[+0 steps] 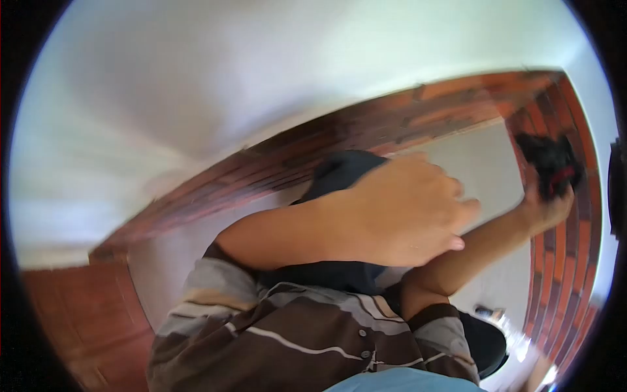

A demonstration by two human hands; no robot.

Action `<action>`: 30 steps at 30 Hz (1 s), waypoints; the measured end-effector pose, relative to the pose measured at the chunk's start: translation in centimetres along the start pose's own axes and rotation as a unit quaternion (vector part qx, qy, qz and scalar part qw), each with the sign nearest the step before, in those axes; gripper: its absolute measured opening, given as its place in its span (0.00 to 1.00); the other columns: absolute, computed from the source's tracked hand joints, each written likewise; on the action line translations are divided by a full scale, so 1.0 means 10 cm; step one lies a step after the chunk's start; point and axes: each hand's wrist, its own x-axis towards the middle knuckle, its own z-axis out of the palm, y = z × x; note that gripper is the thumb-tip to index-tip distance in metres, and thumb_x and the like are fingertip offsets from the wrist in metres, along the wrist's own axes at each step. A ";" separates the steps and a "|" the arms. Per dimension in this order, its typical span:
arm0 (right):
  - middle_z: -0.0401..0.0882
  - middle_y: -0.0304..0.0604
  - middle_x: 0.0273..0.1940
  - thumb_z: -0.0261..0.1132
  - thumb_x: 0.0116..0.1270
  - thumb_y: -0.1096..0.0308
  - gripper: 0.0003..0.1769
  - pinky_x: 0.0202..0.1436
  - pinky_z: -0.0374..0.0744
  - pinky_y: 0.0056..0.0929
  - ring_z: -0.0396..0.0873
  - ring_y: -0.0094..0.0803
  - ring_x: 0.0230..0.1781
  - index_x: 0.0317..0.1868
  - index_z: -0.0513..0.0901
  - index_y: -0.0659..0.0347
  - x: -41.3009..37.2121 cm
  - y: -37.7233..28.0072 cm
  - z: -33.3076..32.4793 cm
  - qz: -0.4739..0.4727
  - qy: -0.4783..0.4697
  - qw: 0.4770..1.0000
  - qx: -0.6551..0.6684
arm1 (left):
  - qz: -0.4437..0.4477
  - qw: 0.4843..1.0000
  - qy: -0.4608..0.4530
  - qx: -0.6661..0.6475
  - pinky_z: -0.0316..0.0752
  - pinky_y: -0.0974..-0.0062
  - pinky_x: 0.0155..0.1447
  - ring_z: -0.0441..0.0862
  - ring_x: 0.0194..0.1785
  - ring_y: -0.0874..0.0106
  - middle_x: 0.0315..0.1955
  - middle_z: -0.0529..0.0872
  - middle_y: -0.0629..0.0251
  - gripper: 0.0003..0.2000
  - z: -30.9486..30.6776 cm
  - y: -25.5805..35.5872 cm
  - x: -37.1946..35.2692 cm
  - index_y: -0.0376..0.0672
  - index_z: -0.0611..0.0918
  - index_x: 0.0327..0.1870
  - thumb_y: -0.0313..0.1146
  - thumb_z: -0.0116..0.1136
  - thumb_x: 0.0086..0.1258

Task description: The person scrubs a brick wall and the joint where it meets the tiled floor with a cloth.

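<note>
My left hand [418,212] reaches across in front of my body, its back toward the camera. Its fingers are curled, and whatever lies inside them is hidden. At the far right, my right hand [548,208] is closed around the lower end of a dark, blurred black object with a red patch [552,163]. I cannot make out what kind of thing it is. My left forearm passes in front of dark blue cloth [346,171], which looks like trousers. The two hands are apart.
A red-brown brick or tile band [418,111] curves along a pale wall [326,46] and down the right side. A brown wooden panel [85,320] stands at lower left. Near the lower right is a rounded black shape [484,343], with small blurred items [490,312] behind it.
</note>
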 end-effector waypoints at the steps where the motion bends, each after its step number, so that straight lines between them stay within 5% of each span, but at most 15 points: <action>1: 0.78 0.60 0.52 0.57 0.66 0.70 0.20 0.59 0.77 0.63 0.77 0.53 0.55 0.55 0.75 0.75 -0.13 0.00 0.09 -0.020 0.005 0.999 -0.047 | -0.002 1.000 0.004 -0.007 0.75 0.65 0.45 0.83 0.38 0.62 0.30 0.83 0.63 0.20 -0.01 0.00 0.00 0.43 0.82 0.51 0.44 0.66 0.62; 3: 0.78 0.59 0.52 0.55 0.68 0.70 0.21 0.60 0.79 0.49 0.79 0.50 0.53 0.59 0.73 0.72 0.04 0.06 -0.14 0.069 -0.043 0.994 0.077 | 0.017 0.999 -0.003 -0.036 0.75 0.64 0.48 0.83 0.39 0.61 0.35 0.85 0.63 0.23 -0.07 -0.04 -0.02 0.42 0.81 0.57 0.43 0.67 0.62; 10: 0.81 0.55 0.47 0.55 0.68 0.73 0.16 0.55 0.81 0.47 0.81 0.48 0.48 0.54 0.75 0.72 0.16 0.14 -0.49 0.079 -0.018 0.960 0.270 | -0.047 0.986 0.021 -0.156 0.73 0.66 0.59 0.82 0.51 0.56 0.42 0.87 0.49 0.23 -0.13 -0.27 -0.15 0.31 0.84 0.49 0.45 0.63 0.65; 13: 0.80 0.55 0.49 0.52 0.67 0.73 0.17 0.56 0.80 0.50 0.80 0.49 0.50 0.54 0.75 0.72 0.19 0.17 -0.58 0.107 -0.018 0.937 0.332 | -0.096 0.928 0.086 -0.349 0.70 0.71 0.61 0.81 0.55 0.60 0.46 0.86 0.47 0.25 -0.01 -0.42 -0.31 0.31 0.84 0.50 0.48 0.57 0.68; 14: 0.79 0.56 0.50 0.50 0.66 0.73 0.19 0.57 0.79 0.51 0.79 0.50 0.52 0.54 0.75 0.71 0.19 0.18 -0.60 0.119 -0.013 0.925 0.361 | -0.077 0.931 0.066 -0.351 0.69 0.67 0.65 0.79 0.59 0.60 0.50 0.84 0.46 0.31 0.04 -0.54 -0.40 0.28 0.81 0.54 0.53 0.43 0.75; 17: 0.78 0.57 0.52 0.47 0.63 0.72 0.22 0.58 0.78 0.55 0.78 0.51 0.54 0.56 0.75 0.70 0.15 0.18 -0.57 0.128 0.012 0.921 0.367 | -0.311 0.732 0.162 -0.584 0.68 0.62 0.68 0.78 0.60 0.56 0.55 0.81 0.44 0.36 0.34 -0.43 -0.52 0.26 0.77 0.59 0.58 0.33 0.78; 19: 0.78 0.57 0.53 0.47 0.62 0.71 0.24 0.58 0.78 0.55 0.78 0.52 0.54 0.57 0.74 0.71 0.08 0.15 -0.45 0.122 0.050 0.936 0.326 | -0.311 0.608 0.035 -0.729 0.67 0.57 0.70 0.75 0.63 0.52 0.61 0.77 0.40 0.41 0.68 -1.03 -0.75 0.28 0.72 0.64 0.64 0.24 0.77; 20: 0.78 0.58 0.52 0.46 0.62 0.71 0.25 0.57 0.78 0.54 0.78 0.52 0.53 0.58 0.73 0.70 0.23 0.27 -0.69 0.152 -0.020 0.902 0.404 | -0.329 0.543 -0.024 -0.772 0.66 0.55 0.71 0.73 0.65 0.50 0.61 0.75 0.39 0.42 0.84 -1.22 -0.80 0.30 0.71 0.65 0.65 0.21 0.77; 22: 0.79 0.55 0.48 0.50 0.62 0.72 0.21 0.52 0.81 0.51 0.80 0.48 0.48 0.55 0.73 0.72 0.17 0.26 -0.64 0.140 0.011 0.927 0.347 | -0.319 0.536 -0.153 -0.766 0.67 0.57 0.71 0.72 0.66 0.53 0.63 0.74 0.41 0.39 1.32 -1.60 -0.89 0.31 0.68 0.68 0.63 0.30 0.78; 25: 0.80 0.51 0.45 0.52 0.62 0.72 0.19 0.49 0.83 0.47 0.81 0.46 0.44 0.53 0.73 0.69 0.11 0.27 -0.64 0.136 0.010 0.942 0.306 | -0.277 0.664 -0.322 -0.616 0.70 0.60 0.67 0.74 0.65 0.57 0.63 0.75 0.44 0.34 1.72 -1.66 -0.67 0.32 0.66 0.70 0.56 0.43 0.78; 30: 0.81 0.45 0.37 0.58 0.61 0.71 0.12 0.45 0.82 0.43 0.82 0.41 0.38 0.45 0.79 0.64 0.01 0.37 -0.75 0.139 0.070 0.963 0.219 | -0.194 0.662 -0.322 -0.649 0.73 0.66 0.60 0.79 0.59 0.61 0.59 0.79 0.47 0.28 1.97 -1.57 -0.08 0.33 0.69 0.69 0.46 0.53 0.76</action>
